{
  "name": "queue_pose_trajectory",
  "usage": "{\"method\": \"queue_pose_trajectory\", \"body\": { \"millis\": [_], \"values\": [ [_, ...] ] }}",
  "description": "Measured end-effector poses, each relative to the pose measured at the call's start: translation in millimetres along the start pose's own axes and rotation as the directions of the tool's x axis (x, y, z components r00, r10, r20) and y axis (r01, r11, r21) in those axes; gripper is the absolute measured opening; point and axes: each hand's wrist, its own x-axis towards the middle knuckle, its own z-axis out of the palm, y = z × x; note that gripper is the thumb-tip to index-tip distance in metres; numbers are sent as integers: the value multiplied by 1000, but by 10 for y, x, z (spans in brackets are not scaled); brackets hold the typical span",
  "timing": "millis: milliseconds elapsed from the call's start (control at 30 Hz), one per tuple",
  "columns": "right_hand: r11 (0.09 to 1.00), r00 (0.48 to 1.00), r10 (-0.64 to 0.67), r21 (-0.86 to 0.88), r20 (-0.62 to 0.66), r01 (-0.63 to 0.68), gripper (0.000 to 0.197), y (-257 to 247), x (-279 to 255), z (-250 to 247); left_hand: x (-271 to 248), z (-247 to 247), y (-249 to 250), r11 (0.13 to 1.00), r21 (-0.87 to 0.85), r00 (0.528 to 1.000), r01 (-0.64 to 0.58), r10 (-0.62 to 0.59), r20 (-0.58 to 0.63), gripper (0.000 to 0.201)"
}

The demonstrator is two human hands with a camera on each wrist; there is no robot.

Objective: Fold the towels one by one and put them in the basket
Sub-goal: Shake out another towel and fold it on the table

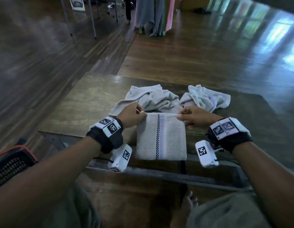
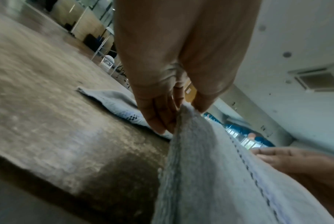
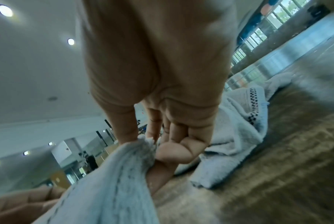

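Note:
A pale grey towel with a checked black stripe hangs folded over the near edge of the wooden table. My left hand pinches its top left corner and my right hand pinches its top right corner. In the left wrist view the left hand pinches the towel between thumb and fingers. In the right wrist view the right hand pinches the bunched corner of the towel. Two crumpled towels lie behind, one at the middle and one to the right. A black basket with an orange rim stands at the lower left.
The table's near metal frame runs below the hanging towel. My knees and a bare foot are under it. Cloths hang on a rack far behind, and metal table legs stand at the far left on the wooden floor.

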Motion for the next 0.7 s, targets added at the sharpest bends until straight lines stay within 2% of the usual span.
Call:
{"method": "queue_pose_trajectory", "body": {
  "millis": [67, 167, 300, 433, 533, 600, 700],
  "values": [
    [995, 1000, 11, -94, -23, -13, 24, 73, 68, 62, 57, 91, -64, 995, 93, 1000, 18, -19, 5, 19],
    [990, 997, 9, -142, -73, -20, 20, 148, 175, 117, 151, 176, -115, 982, 186, 1000, 25, -27, 4, 6],
    [961, 994, -11, -275, -106, -19, 16, 242, 291, 124, 234, 185, -170, 942, 333, 998, -42, 26, 50, 16],
    [924, 987, -87, -381, -134, 30, 18, 288, 328, 146, 263, 207, -244, 878, 457, 990, -143, 126, 68, 16],
    [902, 971, -164, -425, -175, 76, 18, 293, 347, 164, 271, 209, -219, 860, 440, 965, -257, 251, 73, 17],
    [909, 966, -170, -409, -194, 78, 18, 285, 364, 156, 275, 216, -196, 845, 412, 940, -342, 308, 149, 17],
    [890, 968, -173, -450, -180, 75, 14, 283, 375, 132, 297, 236, -197, 830, 413, 926, -374, 309, 217, 15]
  ]
}}
